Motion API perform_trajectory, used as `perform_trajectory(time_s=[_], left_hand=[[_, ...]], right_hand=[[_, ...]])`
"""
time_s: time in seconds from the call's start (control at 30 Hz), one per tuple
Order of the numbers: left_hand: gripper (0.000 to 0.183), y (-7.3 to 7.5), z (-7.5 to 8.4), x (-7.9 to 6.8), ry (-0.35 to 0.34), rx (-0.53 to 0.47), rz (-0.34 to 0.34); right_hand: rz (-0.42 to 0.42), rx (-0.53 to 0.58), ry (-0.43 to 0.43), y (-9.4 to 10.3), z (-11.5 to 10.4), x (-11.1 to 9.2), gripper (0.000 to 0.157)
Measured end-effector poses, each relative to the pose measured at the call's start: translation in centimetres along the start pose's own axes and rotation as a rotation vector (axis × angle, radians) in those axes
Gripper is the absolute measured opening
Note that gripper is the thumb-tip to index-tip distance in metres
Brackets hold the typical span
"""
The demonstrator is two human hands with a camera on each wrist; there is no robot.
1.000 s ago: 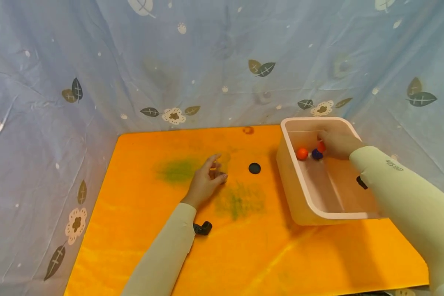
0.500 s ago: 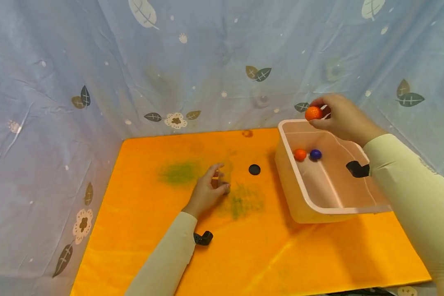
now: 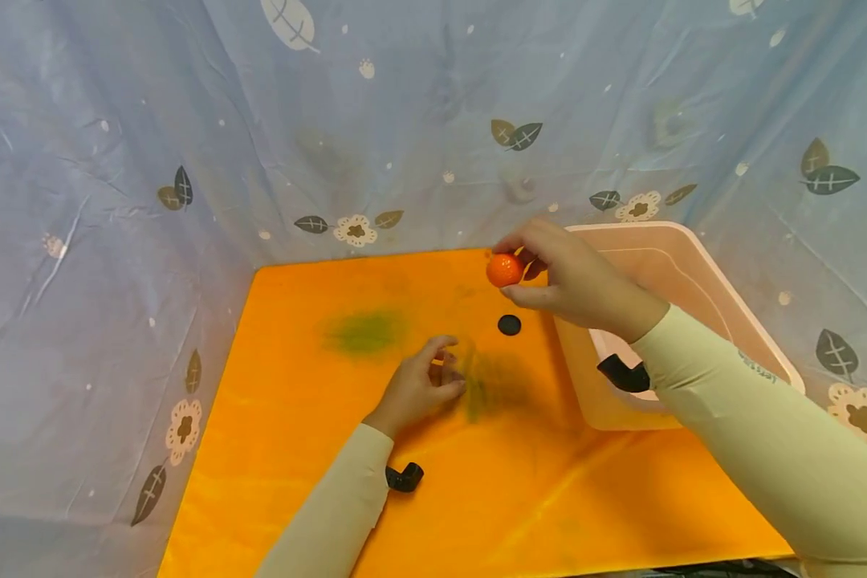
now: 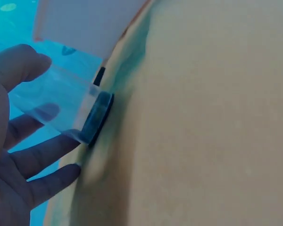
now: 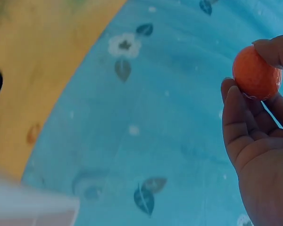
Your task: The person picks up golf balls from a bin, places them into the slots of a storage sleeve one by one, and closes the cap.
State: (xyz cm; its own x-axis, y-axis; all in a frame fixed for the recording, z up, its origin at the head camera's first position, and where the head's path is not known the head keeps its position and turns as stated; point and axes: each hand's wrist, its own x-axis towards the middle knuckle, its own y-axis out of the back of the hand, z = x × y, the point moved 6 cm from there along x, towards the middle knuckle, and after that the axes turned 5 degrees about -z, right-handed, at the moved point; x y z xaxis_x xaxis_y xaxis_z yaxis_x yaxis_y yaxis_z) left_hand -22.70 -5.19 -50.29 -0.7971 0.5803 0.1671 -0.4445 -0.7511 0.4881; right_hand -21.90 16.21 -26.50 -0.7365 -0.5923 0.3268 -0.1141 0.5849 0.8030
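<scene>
My right hand pinches an orange golf ball between thumb and fingertips, up in the air to the left of the pale pink plastic bin. Dimples show on the ball in the right wrist view. Low over the orange table, my left hand has thumb and fingers around a clear plastic cylinder, which stands upright with a dark band at its base. Through its wall a fingertip shows. In the head view the cylinder is nearly invisible against the table.
A small black disc lies on the orange tabletop, between the cylinder and the bin. Patterned blue sheeting hangs behind and at both sides. My right forearm covers part of the bin's inside.
My right hand has lifted the orange golf ball out of the bin and carried it left over the table. The left hand stays at the cylinder.
</scene>
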Motion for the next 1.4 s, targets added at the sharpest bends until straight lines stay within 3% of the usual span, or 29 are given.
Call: perform_trajectory(time_s=[0.13,0.4,0.67,0.8,1.13,1.4], left_hand=[[0.064,-0.2,-0.6,-0.2,-0.012,0.04,0.005],[0.064,0.1,-0.8,-0.2,0.001,0.032,0.01],[0.065,0.2,-0.9,-0.2,-0.022,0.039,0.031],[0.067,0.2,-0.9,-0.3,-0.027,0.037,0.041],[0.069,0.3,-0.7,-0.4,-0.05,0.077,0.058],[0.067,0.4,-0.7,-0.3,-0.011,0.085,0.038]], right_hand=[[-0.007,0.05,-0.009,-2.1,-0.6,0.6,0.038],[0.06,0.121,-0.035,-5.5,-0.9,0.7,0.04],[0.079,0.197,-0.153,-11.2,1.7,-0.8,0.038],[0.076,0.221,-0.198,-13.0,3.1,-1.7,0.037],[0.04,0.286,-0.204,-15.2,4.6,-2.2,0.032],[0.021,0.34,-0.228,-15.9,5.0,-2.1,0.031]])
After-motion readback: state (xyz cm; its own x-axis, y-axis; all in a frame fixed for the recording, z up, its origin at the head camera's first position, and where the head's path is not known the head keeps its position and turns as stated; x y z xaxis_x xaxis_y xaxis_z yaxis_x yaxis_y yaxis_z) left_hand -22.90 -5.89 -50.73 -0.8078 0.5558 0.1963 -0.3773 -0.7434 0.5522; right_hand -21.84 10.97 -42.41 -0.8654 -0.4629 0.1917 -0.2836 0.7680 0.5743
